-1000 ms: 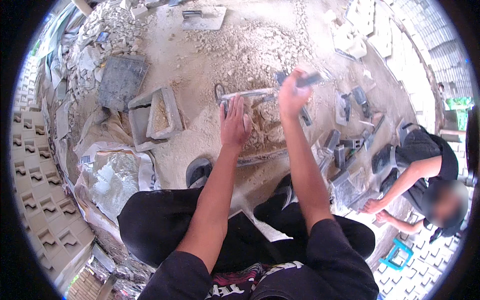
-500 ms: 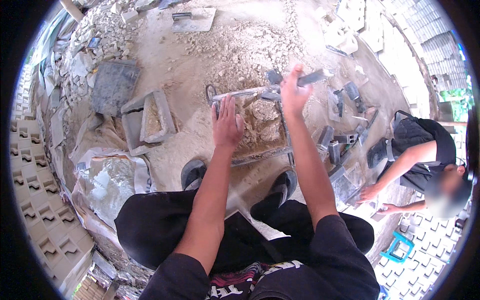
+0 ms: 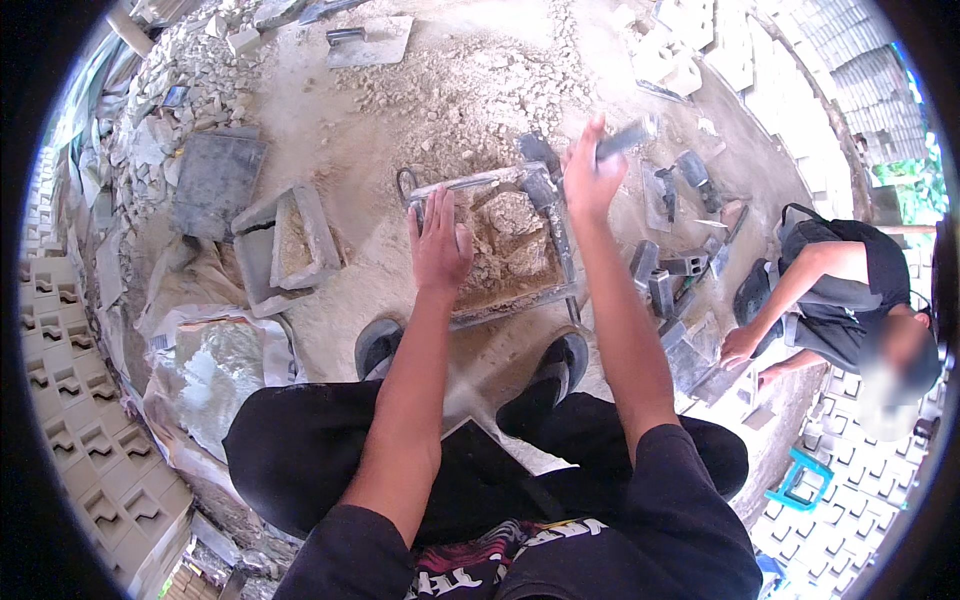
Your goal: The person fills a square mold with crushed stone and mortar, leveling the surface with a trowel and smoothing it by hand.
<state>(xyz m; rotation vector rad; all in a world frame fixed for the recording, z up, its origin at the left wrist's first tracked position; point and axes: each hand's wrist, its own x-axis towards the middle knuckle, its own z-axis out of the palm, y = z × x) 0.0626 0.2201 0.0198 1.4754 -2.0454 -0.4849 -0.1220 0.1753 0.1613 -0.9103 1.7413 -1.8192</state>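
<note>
A rectangular metal-edged mould (image 3: 515, 306) lies on the ground before me, holding crumbly sandy material with pale lumps (image 3: 515, 215). Over its far left corner rests my left hand (image 3: 440, 245), fingers stretched out flat beside a dark loop handle (image 3: 405, 183). My right hand (image 3: 592, 180) is raised by the far right corner, wrapped round a dark bar-like tool (image 3: 627, 138). Motion blurs that tool, so its exact kind is unclear. A dark piece (image 3: 540, 152) shows just left of the right hand, by the mould's edge; whether it joins the tool I cannot tell.
Left of the mould are an open box-shaped form (image 3: 330, 250), a dark slab (image 3: 218, 180) and a sack of pale powder (image 3: 225, 360). A flat trowel (image 3: 375, 45) lies beyond. Blocks (image 3: 660, 290) and a crouching co-worker (image 3: 850, 270) are at the right.
The tool in my right hand has swung and tilted, its outer end rising. My left hand stays on the mould's corner; the view has shifted slightly. The co-worker's arms have moved a little.
</note>
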